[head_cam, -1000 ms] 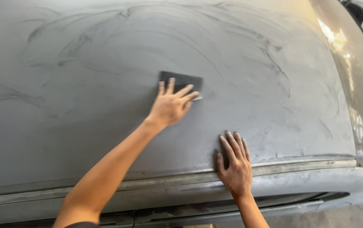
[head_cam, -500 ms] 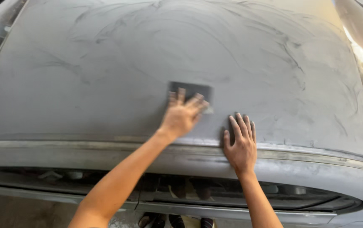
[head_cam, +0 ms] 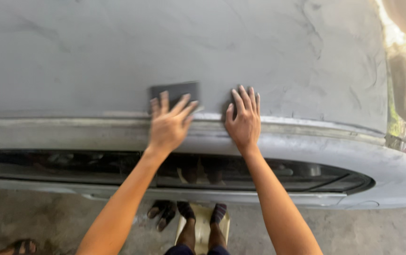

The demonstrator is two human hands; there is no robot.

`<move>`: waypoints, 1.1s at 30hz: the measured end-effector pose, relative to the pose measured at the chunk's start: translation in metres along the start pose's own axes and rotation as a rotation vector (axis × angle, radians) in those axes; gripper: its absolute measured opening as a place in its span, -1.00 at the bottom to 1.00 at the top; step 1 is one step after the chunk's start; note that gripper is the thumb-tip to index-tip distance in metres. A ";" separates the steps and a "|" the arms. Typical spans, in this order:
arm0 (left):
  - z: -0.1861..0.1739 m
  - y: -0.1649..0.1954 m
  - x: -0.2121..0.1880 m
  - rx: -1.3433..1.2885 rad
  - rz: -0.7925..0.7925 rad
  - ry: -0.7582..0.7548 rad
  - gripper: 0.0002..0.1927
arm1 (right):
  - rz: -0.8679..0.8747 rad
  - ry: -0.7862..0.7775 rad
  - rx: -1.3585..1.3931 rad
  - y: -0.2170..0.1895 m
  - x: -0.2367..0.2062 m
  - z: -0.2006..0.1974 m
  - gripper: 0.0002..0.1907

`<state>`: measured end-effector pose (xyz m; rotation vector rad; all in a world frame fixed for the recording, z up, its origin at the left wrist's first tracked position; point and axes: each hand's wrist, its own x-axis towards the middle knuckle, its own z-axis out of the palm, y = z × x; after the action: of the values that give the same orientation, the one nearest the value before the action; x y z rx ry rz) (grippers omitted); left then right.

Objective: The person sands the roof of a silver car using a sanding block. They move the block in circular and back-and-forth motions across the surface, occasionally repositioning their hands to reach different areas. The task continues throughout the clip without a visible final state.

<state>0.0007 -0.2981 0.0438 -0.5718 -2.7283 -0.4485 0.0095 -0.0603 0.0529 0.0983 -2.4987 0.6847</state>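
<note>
Stained concrete floor [head_cam: 47,217], bright daylight glare at upper right [head_cam: 394,33]

A long dark grille opening [head_cam: 278,172] could be seen under the front edge, set into a grey bumper [head_cam: 391,179]. Below it, stained concrete floor [head_cam: 47,212] was visible, with a yellowish step stool [head_cam: 203,226] stood on by two feet in dark socks. A pair of dark sandals [head_cam: 163,212] was left just beside the stool, and another sandalled foot [head_cam: 21,246] was caught at the bottom left corner.
</note>
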 end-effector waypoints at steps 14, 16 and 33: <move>-0.004 -0.002 -0.015 0.059 0.076 -0.057 -0.49 | -0.180 -0.041 0.083 0.021 0.005 0.010 -0.65; 0.016 0.020 0.005 0.102 0.122 -0.155 -0.50 | -0.167 -0.074 0.037 0.028 0.027 0.007 -0.64; -0.020 -0.060 0.097 0.202 0.000 -0.101 -0.53 | -0.193 -0.284 -0.070 -0.010 0.130 0.020 -0.43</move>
<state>-0.1047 -0.3256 0.0829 -0.5537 -2.8241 -0.1442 -0.1082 -0.0697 0.1108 0.4316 -2.7320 0.5334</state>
